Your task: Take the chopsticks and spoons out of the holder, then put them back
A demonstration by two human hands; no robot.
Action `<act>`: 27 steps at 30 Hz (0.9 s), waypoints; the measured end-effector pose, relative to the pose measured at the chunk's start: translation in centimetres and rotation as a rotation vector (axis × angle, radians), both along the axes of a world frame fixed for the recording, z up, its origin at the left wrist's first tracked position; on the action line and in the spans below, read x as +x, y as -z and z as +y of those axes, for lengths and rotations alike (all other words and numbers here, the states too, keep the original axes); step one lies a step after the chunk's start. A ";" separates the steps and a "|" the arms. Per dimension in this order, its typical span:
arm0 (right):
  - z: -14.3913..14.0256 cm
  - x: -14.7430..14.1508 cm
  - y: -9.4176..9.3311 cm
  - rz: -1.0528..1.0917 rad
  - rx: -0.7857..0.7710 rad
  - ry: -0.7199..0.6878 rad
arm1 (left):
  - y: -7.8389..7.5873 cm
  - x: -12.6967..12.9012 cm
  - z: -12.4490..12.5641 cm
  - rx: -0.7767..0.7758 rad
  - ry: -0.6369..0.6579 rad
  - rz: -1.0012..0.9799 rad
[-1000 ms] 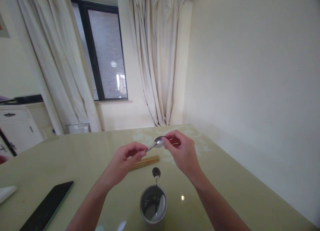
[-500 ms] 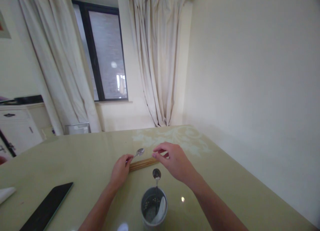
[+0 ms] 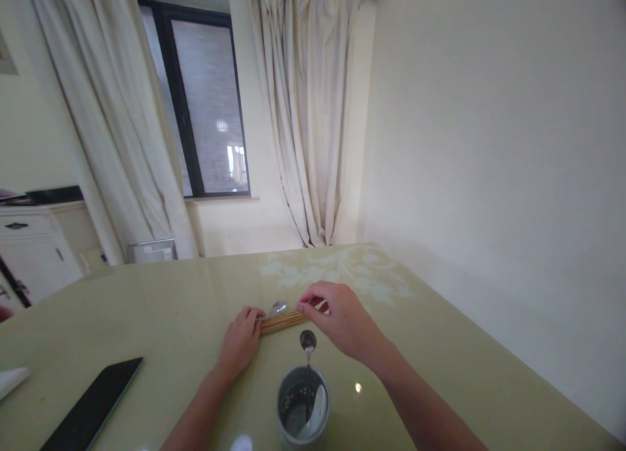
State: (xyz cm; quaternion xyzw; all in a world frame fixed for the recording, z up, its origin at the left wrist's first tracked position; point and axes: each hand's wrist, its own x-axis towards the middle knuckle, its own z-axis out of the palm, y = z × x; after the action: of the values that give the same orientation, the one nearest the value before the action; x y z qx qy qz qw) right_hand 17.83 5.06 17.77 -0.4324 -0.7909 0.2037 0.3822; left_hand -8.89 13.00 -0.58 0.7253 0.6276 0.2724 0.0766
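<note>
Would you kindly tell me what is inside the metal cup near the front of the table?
Inside the cup stands a spoon, its bowl sticking up above the rim. A pale utensil leans on the inner wall, and the base looks perforated. The spoon's lower end is too dim to make out.

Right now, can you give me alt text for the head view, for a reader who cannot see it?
The left hand holds a small metal spoon low over a bundle of wooden chopsticks on a pale green glass-topped table, and the right hand touches the bundle's far end. Nearer stands a grey metal cup holding a second spoon.
</note>
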 end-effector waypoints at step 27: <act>-1.1 0.7 -0.2 -0.289 -0.148 -0.124 | -1.1 0.4 -0.1 -0.060 0.009 -0.047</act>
State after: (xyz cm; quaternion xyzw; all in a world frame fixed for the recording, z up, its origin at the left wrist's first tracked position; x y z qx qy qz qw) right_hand 18.52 3.93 17.94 -0.4345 -0.8456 0.2203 0.2181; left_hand -8.51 12.89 0.47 0.7188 0.6304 0.2700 0.1141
